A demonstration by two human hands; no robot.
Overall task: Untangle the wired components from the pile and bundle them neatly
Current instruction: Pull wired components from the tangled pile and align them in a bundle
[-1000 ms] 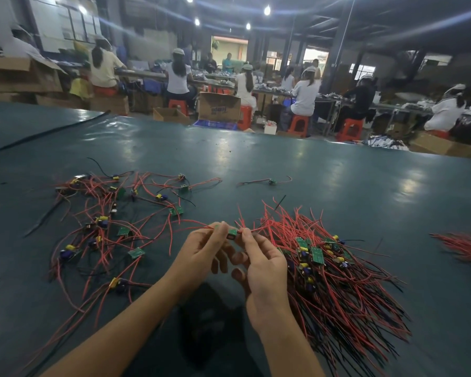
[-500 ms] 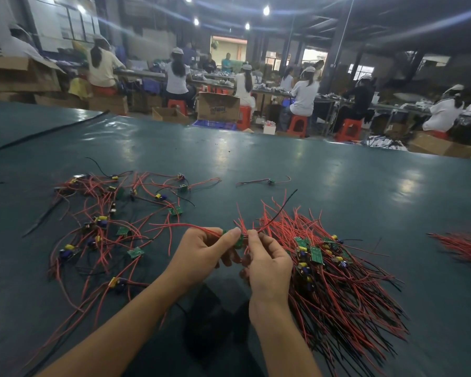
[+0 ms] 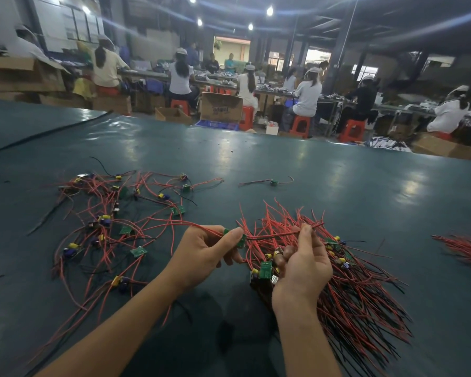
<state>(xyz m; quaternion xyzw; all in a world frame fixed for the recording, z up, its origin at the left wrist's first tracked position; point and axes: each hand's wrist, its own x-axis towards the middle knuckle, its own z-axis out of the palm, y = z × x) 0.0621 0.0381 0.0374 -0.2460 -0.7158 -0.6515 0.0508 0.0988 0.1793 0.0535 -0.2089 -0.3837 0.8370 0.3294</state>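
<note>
Your left hand [image 3: 207, 254] pinches a small green board [image 3: 235, 238]. Your right hand [image 3: 305, 265] pinches its dark lead [image 3: 272, 236] near the tip, and the lead is stretched between them. The board's red lead [image 3: 174, 223] trails left into the loose pile [image 3: 106, 227]. Tug hard and you likely drag neighbours or strain a solder joint. The neat bundle [image 3: 351, 289] lies under your right hand. Bare mat [image 3: 337, 186] opens far and right, up to a second bundle [image 3: 465, 248] at the right edge.
</note>
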